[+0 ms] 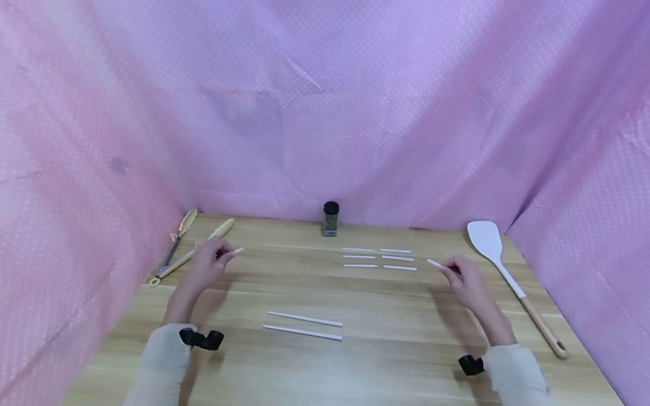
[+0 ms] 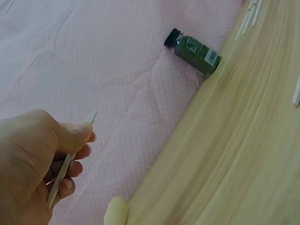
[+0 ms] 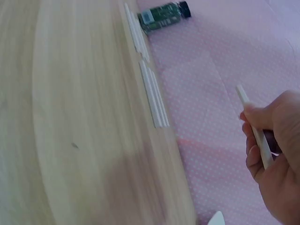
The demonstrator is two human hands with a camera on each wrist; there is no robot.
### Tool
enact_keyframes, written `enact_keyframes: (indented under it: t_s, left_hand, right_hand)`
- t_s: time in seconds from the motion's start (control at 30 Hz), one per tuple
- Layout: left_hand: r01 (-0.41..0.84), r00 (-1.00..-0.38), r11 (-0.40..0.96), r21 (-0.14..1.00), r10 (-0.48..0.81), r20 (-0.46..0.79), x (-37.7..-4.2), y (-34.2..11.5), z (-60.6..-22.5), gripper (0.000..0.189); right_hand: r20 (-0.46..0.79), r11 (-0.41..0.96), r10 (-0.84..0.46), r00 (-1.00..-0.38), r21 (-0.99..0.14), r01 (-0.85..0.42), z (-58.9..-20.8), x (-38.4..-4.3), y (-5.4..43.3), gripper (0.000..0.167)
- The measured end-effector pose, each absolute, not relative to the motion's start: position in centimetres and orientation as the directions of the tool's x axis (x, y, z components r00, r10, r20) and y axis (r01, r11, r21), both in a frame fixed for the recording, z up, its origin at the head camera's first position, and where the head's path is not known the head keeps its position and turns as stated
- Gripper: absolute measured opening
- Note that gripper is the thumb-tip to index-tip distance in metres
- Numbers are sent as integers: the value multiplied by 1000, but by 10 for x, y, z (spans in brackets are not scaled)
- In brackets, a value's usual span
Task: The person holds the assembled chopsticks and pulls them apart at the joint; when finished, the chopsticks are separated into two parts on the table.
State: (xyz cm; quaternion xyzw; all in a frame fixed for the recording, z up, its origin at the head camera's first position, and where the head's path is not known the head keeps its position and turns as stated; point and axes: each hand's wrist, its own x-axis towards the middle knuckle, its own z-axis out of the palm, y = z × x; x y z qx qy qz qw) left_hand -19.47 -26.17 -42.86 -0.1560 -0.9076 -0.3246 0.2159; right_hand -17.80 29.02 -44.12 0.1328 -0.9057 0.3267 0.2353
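My left hand (image 1: 208, 264), over the left part of the table, pinches a short white stick (image 2: 61, 179) between thumb and fingers. Its tip pokes out past the thumb, and the rest runs back across the palm. On the right, my right hand (image 1: 466, 285) grips a similar short stick (image 3: 262, 144), its end pointing left toward the rows. Between the hands lie short white sticks in two columns of three, a left column (image 1: 359, 257) and a right column (image 1: 398, 259). Closer to me, two longer white sticks (image 1: 304, 319) lie side by side, nearly parallel.
A small dark-capped spice jar (image 1: 330, 220) stands at the table's back edge. Spread tongs (image 1: 175, 264) lie behind my left hand. A white spatula (image 1: 485, 239) with a wooden handle end lies along the right side. Pink dotted cloth (image 1: 325, 113) surrounds the wooden table (image 1: 396, 372).
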Motion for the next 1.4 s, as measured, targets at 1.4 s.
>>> enact_keyframes:
  t_s: [1.4]
  left_hand:
    - [450,-888,727,519,428,171,-224,-6,-481,5]
  right_hand:
    - [261,712,-289,-921,-585,-389,-482,-213,257,6]
